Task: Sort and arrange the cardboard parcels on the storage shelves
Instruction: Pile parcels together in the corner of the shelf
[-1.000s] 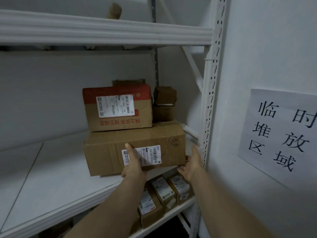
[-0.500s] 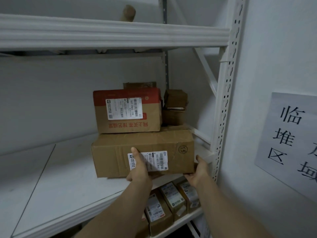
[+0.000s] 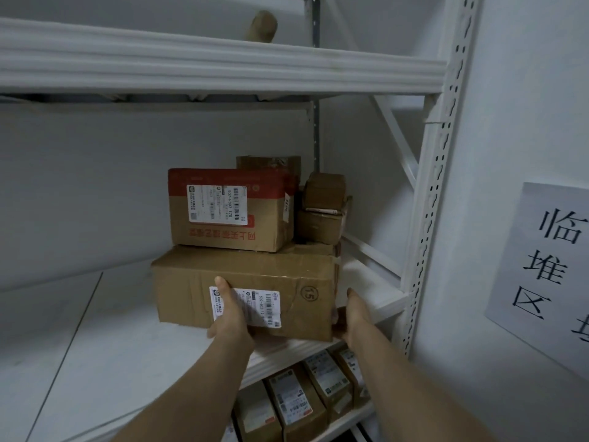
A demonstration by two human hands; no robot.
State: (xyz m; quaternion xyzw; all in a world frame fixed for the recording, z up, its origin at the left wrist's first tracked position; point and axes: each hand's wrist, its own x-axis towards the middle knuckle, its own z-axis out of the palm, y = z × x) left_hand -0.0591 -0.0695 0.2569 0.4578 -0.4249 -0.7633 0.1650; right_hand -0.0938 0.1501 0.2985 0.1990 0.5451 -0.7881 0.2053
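Two-handed hold on the base of a parcel stack, head view. The large brown carton (image 3: 255, 272), marked with a circled 15, sits on the middle shelf board (image 3: 95, 346) directly between the two hands. The left hand (image 3: 234, 317) lies on its front face, thumb (image 3: 223, 290) straight and upright over the shipping label (image 3: 255, 306); the remaining fingers pass below the bottom edge, out of sight, so this reads as a grip from beneath. The right hand (image 3: 355, 314) takes the lower right corner, its fingers (image 3: 334, 319) curled round that corner and the thumb raised along the side face. Above the fingertips of both hands, a red-banded carton (image 3: 229, 212) rests on the large carton, with small brown parcels (image 3: 323, 212) stacked beside it, above the right fingers. The low, wide grip is probably chosen because the carton carries the others: holding near its base lets the whole stack slide or turn without tipping. Beyond the right fingers stands the perforated shelf upright (image 3: 439, 186), the likely stop for alignment. Beneath both hands, labelled parcels (image 3: 306, 400) stand in a row on the lower shelf
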